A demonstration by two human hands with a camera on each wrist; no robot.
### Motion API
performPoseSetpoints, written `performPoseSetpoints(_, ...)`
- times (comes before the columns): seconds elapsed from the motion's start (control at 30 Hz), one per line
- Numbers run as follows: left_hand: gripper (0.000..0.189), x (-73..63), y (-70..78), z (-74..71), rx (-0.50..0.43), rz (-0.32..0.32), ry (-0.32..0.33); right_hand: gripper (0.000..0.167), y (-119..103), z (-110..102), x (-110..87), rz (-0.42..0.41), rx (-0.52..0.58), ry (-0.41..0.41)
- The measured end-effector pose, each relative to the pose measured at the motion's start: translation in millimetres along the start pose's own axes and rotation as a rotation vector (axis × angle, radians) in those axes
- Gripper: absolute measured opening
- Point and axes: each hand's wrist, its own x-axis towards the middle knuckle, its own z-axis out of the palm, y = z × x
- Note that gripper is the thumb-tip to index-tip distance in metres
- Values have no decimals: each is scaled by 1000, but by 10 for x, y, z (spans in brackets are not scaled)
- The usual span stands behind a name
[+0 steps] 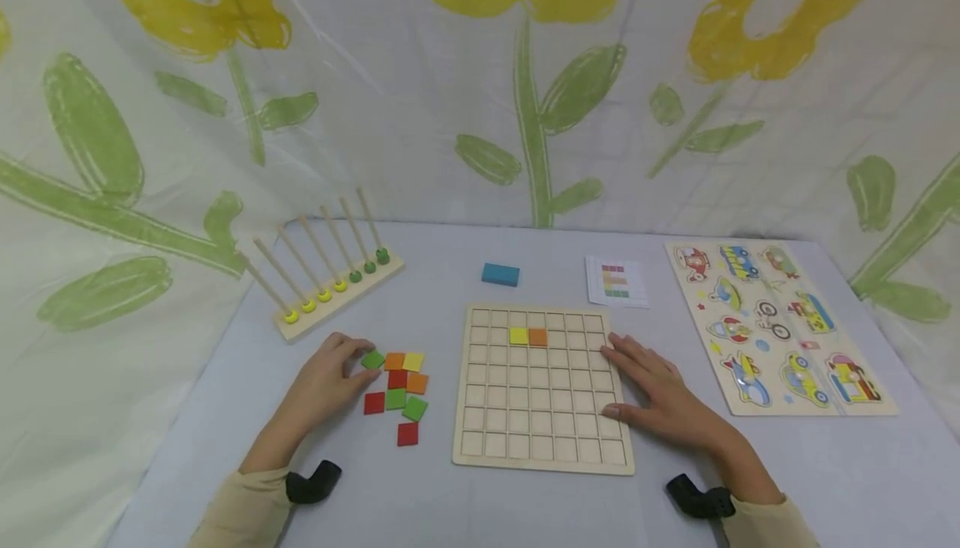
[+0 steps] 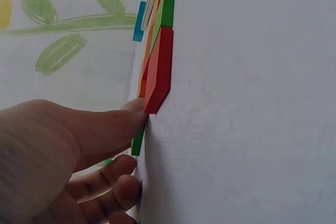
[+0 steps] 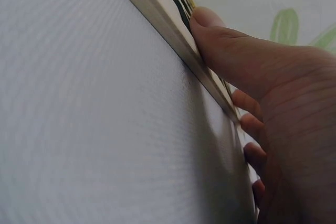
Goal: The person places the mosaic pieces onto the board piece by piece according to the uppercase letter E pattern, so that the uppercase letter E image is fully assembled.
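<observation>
My left hand (image 1: 330, 383) is at the left side of a small cluster of coloured square tiles, its thumb and index finger on either side of a green tile (image 1: 372, 360). In the left wrist view that green tile (image 2: 138, 141) shows under the thumb, beside a red tile (image 2: 159, 72). A wooden grid board (image 1: 525, 465) lies flat to the right; a yellow tile (image 1: 519, 336) and an orange tile (image 1: 537, 337) sit side by side in its second row. My right hand (image 1: 660, 398) rests along the board's right edge, thumb on top, fingers loosely extended.
Behind the tiles stands a wooden peg rack (image 1: 341, 296) with yellow and green beads. A blue block (image 1: 500, 274) and a printed pattern card (image 1: 617, 282) lie beyond the board. At the right is a vehicle picture puzzle (image 1: 780, 327). A flowered curtain (image 1: 390, 115) hangs behind.
</observation>
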Motion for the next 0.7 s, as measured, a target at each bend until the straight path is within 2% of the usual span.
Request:
performPoseSetpoints(0.13, 35, 4, -1, 6, -9, -5, 10, 81, -5, -4, 1, 5, -2, -1)
performPoseSetpoints(0.37, 33, 1, 18, 4, 24, 70, 21, 81, -6, 4, 1, 4, -11, -3)
performPoseSetpoints(0.5, 32, 17, 27, -36, 36, 51, 21, 81, -3, -3, -2, 6, -9, -4)
performPoseSetpoints(0.6, 31, 55, 47, -92, 34, 44, 23, 81, -1, -11, -2, 4, 1, -5)
performPoseSetpoints(0.7, 32, 135, 113, -138, 18, 63, 20, 81, 5, -10, 7, 3, -1, -9)
